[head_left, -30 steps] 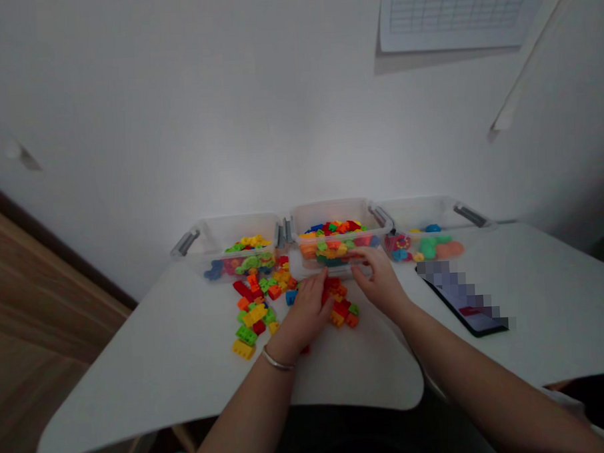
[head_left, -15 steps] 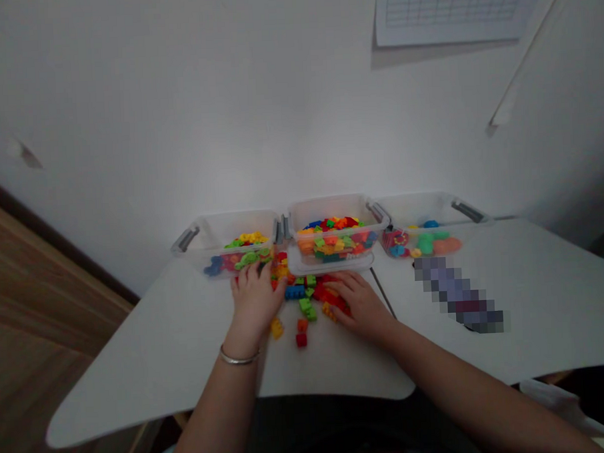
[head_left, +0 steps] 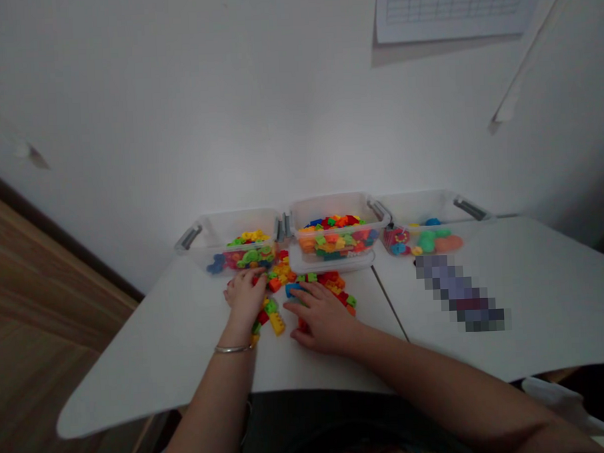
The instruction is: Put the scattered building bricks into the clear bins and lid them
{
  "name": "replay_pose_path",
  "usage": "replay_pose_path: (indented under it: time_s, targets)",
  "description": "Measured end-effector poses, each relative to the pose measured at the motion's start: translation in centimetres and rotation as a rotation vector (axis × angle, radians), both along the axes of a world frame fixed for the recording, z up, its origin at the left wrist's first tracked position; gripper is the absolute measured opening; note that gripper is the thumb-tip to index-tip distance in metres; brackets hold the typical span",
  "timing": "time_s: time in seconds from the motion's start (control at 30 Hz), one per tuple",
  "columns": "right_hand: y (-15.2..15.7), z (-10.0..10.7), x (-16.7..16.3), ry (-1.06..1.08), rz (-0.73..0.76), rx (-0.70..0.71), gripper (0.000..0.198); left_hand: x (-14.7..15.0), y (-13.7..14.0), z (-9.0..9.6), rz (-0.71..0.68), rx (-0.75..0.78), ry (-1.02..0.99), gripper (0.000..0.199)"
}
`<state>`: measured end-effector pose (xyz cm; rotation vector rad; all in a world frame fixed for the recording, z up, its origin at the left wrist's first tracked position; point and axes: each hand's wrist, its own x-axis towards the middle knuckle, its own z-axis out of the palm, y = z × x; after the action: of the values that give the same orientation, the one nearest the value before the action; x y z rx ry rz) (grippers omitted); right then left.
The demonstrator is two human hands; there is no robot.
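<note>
Colourful toy building bricks lie in a loose pile in front of the middle bin. My left hand (head_left: 245, 297), with a silver bangle (head_left: 233, 349) at the wrist, rests over the left side of the pile, fingers loosely bent and a little apart. Beside it, a yellow brick (head_left: 277, 324) and green and red ones lie on the table. My right hand (head_left: 327, 319) lies palm down over the pile's right half, fingers spread. A blue brick (head_left: 293, 290) shows by its fingertips, and red and orange bricks peek out around it. Neither hand visibly grips a brick; what lies beneath the palms is hidden.
Three clear bins stand along the wall: the left bin (head_left: 208, 260) and middle bin (head_left: 331, 205) hold bricks, the right bin (head_left: 411, 208) other toys. A lid (head_left: 308, 261) lies under the middle bin. A blurred-out object (head_left: 458, 293) lies on the white table (head_left: 152, 353).
My right hand has moved left, across the front of the pile, and the loose bricks there are shifted or covered. My left hand has drawn slightly left and down, with bricks now beside its wrist.
</note>
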<state>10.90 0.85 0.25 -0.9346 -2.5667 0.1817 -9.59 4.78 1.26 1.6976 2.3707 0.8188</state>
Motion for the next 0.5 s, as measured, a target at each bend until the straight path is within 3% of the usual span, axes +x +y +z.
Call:
replay_pose_path:
  time_s: [0.1,0.2,0.37,0.5]
  targets:
    - [0.1,-0.1,0.3,-0.003,-0.053,-0.009,0.046,1.2,-0.2,-0.3,-0.134,0.020,-0.027,0.030]
    - [0.1,0.1,1.2,0.025,-0.085,-0.017,0.045,2.9,-0.6,-0.4,-0.145,0.011,-0.097,0.031]
    - [0.0,0.2,3.1,0.051,-0.115,-0.056,0.044,4.8,-0.6,-0.5,-0.026,0.090,-0.200,0.028]
    - [0.3,0.0,4.0,0.071,-0.177,-0.064,0.040,5.8,-0.6,-1.5,0.107,0.263,-0.320,0.031]
